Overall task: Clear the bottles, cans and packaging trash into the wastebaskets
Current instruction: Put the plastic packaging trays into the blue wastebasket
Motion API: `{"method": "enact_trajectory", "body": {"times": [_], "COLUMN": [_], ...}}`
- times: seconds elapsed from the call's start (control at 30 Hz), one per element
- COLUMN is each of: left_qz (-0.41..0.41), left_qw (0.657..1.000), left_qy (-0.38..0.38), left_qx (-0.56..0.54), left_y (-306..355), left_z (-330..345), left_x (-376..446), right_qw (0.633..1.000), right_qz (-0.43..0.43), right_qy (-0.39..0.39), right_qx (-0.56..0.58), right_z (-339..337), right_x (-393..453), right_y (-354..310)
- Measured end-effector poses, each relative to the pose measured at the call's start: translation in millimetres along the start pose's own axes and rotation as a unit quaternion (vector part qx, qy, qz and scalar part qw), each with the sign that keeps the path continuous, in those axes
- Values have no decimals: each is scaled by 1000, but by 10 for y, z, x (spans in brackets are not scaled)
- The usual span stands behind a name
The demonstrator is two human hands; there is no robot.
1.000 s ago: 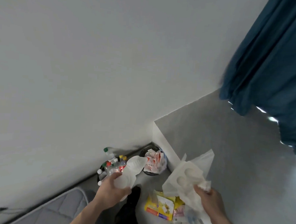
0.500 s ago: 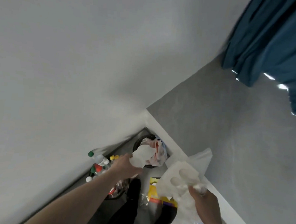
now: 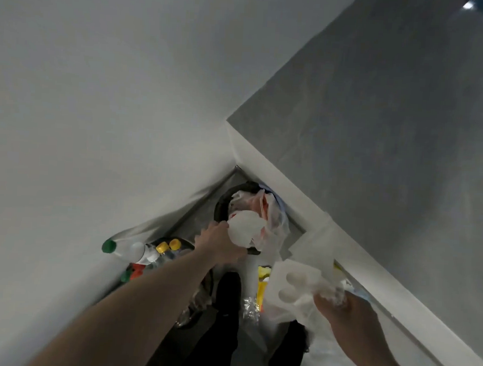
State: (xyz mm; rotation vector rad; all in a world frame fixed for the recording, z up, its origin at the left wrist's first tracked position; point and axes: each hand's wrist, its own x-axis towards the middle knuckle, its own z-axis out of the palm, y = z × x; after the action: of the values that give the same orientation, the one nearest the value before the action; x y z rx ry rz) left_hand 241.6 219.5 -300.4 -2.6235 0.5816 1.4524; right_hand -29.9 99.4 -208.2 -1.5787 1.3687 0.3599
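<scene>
Bottles (image 3: pixel 147 255) crowd a wastebasket largely hidden behind your forearm. Your left hand (image 3: pixel 220 242) grips a white plastic piece (image 3: pixel 243 227) over the black corner wastebasket (image 3: pixel 222 204), already stuffed with bags. Your right hand (image 3: pixel 351 314) pinches a moulded white tray (image 3: pixel 291 286), its fingers obscured.

A single head-worn wide-angle view looks steeply down into a room corner, near both outstretched arms; the far black wastebasket (image 3: pixel 223 207) sits centre frame, walls filling the upper frame.
</scene>
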Motion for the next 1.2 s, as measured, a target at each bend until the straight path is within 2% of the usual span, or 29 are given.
{"method": "enact_trajectory", "body": {"times": [0.13,0.3,0.37,0.57,0.7,0.8,0.9,1.0,1.1,1.2], "left_qz": [9,62,68,40,42,67,58,64,94,121], "left_qw": [1000,997,997,998,997,997,997,995,993,990], "left_qy": [11,-47,-44,-32,-54,-39,-22,-8,-1,-2], "left_qx": [-2,10,15,26,19,8,-39,-74,-78,-71], "left_y": [86,14,-67,-518,-737,-725,-730,-698,-639,-593], "left_z": [41,122,102,74,119,80,114,159,181,209], "left_x": [467,722,717,793,1025,1011,1085,1127,1124,1150], "right_qw": [1000,1000,1000,997,995,994,993,995,991,969], "right_qz": [4,-2,-2,-64,-89,-83,-53,-35,-73,-153], "right_qy": [9,-7,-4,25,37,22,-4,1,66,68], "right_qx": [-5,-23,-28,-24,-30,-73,-107,-93,-96,-182], "right_z": [194,342,376,548,754,1008,1263,1468,1560,1597], "right_x": [334,574,639,968,1288,1617,1934,2144,2150,2076], "right_y": [110,63,-4,-415,-736,-835,-831,-745,-713,-635]}}
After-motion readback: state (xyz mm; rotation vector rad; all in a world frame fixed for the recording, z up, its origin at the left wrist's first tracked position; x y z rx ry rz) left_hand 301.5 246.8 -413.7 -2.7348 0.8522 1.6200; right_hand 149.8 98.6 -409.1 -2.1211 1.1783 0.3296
